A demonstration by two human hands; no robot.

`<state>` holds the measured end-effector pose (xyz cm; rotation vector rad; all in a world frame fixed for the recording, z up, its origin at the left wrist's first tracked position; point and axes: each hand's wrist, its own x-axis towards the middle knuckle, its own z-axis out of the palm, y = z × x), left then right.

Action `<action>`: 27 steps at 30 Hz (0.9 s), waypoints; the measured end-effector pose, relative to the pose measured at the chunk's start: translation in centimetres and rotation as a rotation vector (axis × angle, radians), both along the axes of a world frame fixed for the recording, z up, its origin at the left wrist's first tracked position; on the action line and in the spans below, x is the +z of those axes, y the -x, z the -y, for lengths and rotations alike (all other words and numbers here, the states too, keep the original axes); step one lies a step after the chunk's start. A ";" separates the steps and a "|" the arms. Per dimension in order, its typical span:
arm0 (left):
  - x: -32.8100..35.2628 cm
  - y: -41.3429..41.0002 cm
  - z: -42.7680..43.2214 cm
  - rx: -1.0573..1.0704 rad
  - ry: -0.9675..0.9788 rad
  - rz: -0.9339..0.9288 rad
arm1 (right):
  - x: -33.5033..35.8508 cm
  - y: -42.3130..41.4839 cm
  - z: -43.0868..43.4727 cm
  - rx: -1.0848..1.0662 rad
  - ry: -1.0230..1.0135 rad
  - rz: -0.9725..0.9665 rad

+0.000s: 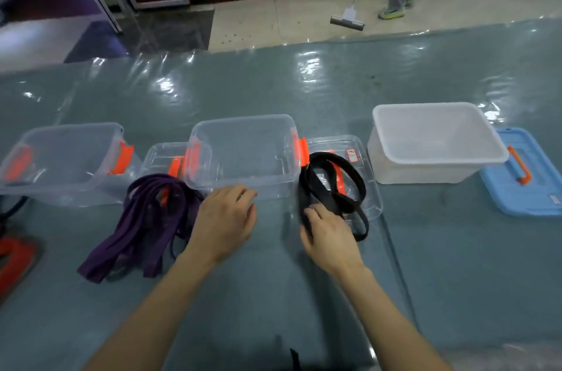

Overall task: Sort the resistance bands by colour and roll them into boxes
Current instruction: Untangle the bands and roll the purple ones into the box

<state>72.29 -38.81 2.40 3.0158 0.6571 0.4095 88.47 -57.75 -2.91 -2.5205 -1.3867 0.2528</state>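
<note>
On the table (273, 91), right hand (330, 237) grips black bands (328, 185).

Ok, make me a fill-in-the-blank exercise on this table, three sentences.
1. The black resistance bands, with the right hand on them, lie on a clear box ____.
2. The purple resistance bands lie to the ____ of the left hand.
3. The blue lid has an ____ handle.
Missing words: lid; left; orange.
</note>
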 end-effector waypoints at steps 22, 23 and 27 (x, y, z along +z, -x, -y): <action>-4.4 53.6 -29.7 0.367 0.046 -0.238 | 0.5 48.0 -37.2 0.489 0.128 0.172; -5.0 55.7 -31.0 0.414 0.059 -0.225 | 0.4 49.2 -38.4 0.496 0.103 0.171; -7.9 62.7 -34.9 0.667 0.209 -0.345 | -0.7 53.1 -43.6 0.607 0.020 0.126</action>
